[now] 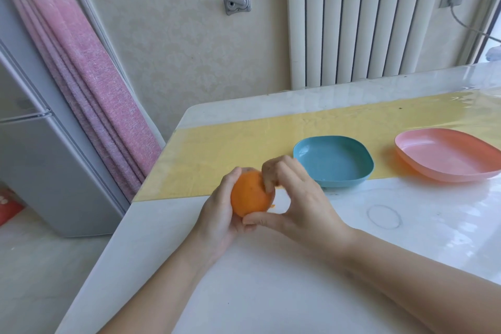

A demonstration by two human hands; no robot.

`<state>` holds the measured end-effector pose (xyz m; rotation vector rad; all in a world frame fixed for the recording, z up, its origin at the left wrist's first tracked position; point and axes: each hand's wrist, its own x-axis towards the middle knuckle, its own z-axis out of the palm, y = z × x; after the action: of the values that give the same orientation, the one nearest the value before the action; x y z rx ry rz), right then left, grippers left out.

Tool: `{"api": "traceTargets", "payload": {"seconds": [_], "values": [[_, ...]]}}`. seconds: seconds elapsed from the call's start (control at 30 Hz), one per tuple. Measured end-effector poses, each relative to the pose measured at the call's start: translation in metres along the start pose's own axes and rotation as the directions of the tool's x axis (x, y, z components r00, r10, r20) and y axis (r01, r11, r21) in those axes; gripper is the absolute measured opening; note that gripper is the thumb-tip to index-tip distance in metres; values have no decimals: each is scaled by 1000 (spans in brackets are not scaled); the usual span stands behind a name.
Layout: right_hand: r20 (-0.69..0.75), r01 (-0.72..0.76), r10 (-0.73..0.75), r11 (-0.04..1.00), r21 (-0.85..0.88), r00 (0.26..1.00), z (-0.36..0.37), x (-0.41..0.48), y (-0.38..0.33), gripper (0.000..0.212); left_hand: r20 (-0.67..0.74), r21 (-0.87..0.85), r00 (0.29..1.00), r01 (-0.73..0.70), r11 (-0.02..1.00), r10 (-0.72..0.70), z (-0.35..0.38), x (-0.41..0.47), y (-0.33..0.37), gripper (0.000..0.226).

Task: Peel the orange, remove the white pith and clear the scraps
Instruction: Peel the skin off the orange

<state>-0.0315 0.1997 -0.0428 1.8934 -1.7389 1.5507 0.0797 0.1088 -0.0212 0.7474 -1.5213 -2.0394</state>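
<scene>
Above the white tabletop [271,279], both hands grip the round orange fruit [250,195], peeling barely begun, pith and scraps untouched.

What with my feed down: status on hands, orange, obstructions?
Left hand cradles the round orange fruit, unpeeled. Right hand grips it, fingertips digging in on top. Blue square plastic dish and pink plastic dish beyond, not in the way.

I see the orange [250,194] over the table's [271,279] near-left part, the left hand [217,214] on its left and the right hand [295,198] on its right, the smaller dish [333,160] just behind-right on the mat [230,149], the larger dish [447,154] further right, the radiator [366,22] behind.
</scene>
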Motion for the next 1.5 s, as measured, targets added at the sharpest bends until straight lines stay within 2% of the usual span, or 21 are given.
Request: {"api": "traceTargets", "payload": {"seconds": [0.07,0.13,0.17,0.27,0.37,0.47,0.57,0.7,0.83,0.97,1.27,1.5], "values": [[37,-156,151,971,181,988,-4,0,-1,46,14,8,996,-93,996,93,-4,2,1,33],[138,-367,340,841,397,930,-8,3,-6,45,61,65,980,-195,979,191,-9,6,-2,29],[161,-431,403,785,446,901,-10,4,-7,42,91,99,970,-234,967,225,-10,7,-3,32],[180,-530,507,725,439,843,-14,7,-2,44,126,155,961,-262,952,244,-15,9,-7,51],[285,-614,552,621,487,784,-21,9,1,44,192,226,950,-288,930,248,-20,12,-11,57],[341,-649,556,590,481,758,-28,12,1,39,226,337,947,-296,894,228,-21,14,-14,59],[355,-662,560,600,450,749,-32,14,2,38,208,374,957,-267,888,200,-19,14,-15,61],[354,-639,533,669,381,769,-35,15,4,29,220,441,953,-289,850,210,-17,8,-13,61],[337,-509,440,848,150,832,-36,14,2,11,214,503,951,-302,810,222,-15,5,-14,61],[303,-445,418,895,23,856,-34,13,-4,6,211,547,944,-328,770,253,-12,2,-17,57],[185,-390,378,920,35,907,-29,11,-14,26,148,640,889,-421,643,434,-3,-7,-16,57],[138,-386,369,914,129,919,-24,12,-17,19,135,676,821,-486,554,555,-1,-9,-18,61]]}}
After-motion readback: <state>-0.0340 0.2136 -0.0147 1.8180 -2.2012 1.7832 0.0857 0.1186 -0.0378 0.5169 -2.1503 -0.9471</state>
